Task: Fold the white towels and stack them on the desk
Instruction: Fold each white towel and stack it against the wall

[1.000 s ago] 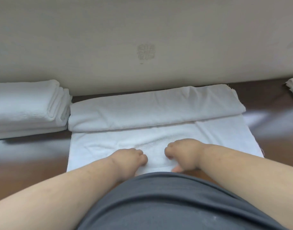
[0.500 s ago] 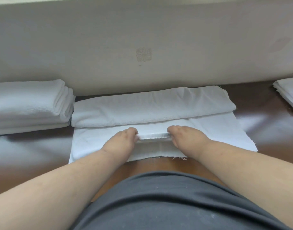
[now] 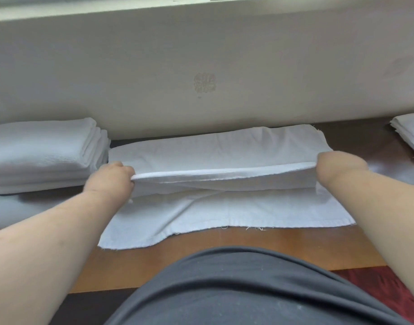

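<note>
1. The biggest thing we see is the pale cream wall (image 3: 201,55) at the back, with a faint stamped mark in the middle.
2. Below it runs our shiny brown wooden tabletop (image 3: 224,249). A bit of dark red floor shows at the bottom right.
3. In the middle of the tabletop lies the big white cloth towel (image 3: 224,214) we are folding. Its long side runs left to right. The far part is already folded into a thick band by the wall. The near part lies flat with a frayed edge toward us.
4. On the left sits a tall stack of folded white towels (image 3: 41,153), just beside our towel. This looks like where the finished one should go.
5. On the far right is a small flat pile of white towels (image 3: 409,134), well apart from our towel. We think these wait their turn.
6. Our left hand (image 3: 109,179) pinches the left end of the lifted towel edge.
7. Our right hand (image 3: 337,167) grips the right end of the same edge.
8. The edge hangs tight between both hands, just above the flat part. The folded band lies right behind it, away from us. So we think the next move is to carry the edge forward, both hands together.
</note>
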Demonstrator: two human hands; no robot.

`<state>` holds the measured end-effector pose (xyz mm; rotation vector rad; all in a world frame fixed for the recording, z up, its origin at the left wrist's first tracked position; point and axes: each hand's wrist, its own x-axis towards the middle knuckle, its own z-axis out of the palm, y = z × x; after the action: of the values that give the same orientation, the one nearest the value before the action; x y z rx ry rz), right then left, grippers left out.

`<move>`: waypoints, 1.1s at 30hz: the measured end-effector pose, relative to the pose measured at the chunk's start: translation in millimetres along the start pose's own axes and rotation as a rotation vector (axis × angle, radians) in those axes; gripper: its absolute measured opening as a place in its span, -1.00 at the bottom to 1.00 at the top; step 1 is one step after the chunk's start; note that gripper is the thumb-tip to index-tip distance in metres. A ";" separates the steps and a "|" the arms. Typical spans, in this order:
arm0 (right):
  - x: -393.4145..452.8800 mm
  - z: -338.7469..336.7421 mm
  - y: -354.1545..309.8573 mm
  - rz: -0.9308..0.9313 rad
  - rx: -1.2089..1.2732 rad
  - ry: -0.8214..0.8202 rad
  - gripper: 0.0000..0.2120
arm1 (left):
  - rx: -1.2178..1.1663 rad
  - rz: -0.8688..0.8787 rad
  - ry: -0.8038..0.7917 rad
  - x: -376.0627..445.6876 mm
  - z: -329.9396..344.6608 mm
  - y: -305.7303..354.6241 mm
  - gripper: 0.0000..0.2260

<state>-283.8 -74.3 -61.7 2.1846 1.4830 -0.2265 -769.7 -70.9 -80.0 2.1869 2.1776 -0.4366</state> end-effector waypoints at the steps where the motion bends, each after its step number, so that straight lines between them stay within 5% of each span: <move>1: 8.6 -6.7 3.4 0.045 0.045 -0.055 -0.68 | 0.015 -0.052 -0.011 4.4 -3.4 -4.9 -0.85; 3: 24.2 -18.5 5.7 0.106 0.232 -0.107 -0.74 | 0.029 -0.150 -0.052 15.7 -12.1 -11.3 -0.90; 8: 54.7 -36.2 -1.5 0.382 1.198 -0.165 -0.69 | -0.126 -0.330 -0.166 51.0 -31.7 -14.8 -0.81; 12: 70.1 -33.6 -17.5 0.301 1.396 -0.016 -0.62 | -0.503 -0.494 -0.085 65.5 -18.7 -18.8 -0.65; 16: 75.4 -16.4 -28.0 0.087 1.181 0.154 -0.49 | -0.847 -0.520 0.073 62.5 -7.1 -12.0 -0.58; 21: 55.8 9.8 -35.7 -0.158 0.868 0.218 -0.62 | -0.490 -0.322 0.048 33.8 10.2 8.7 -0.62; 24: 25.8 36.7 -37.8 -0.514 0.473 0.142 -0.71 | -0.381 -0.045 0.101 -1.7 35.9 9.9 -0.71; 28: -8.3 69.1 -39.9 -0.709 -0.036 -0.137 -0.64 | -0.133 0.299 -0.205 -38.0 66.1 -4.8 -0.64; 33: -25.2 93.5 -30.0 -0.686 0.006 -0.152 -0.62 | -0.059 0.355 -0.321 -60.4 83.4 -22.7 -0.57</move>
<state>-308.7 -131.2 -141.9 1.5413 2.0811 -0.6045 -806.1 -147.1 -143.1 2.2218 1.5850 -0.6399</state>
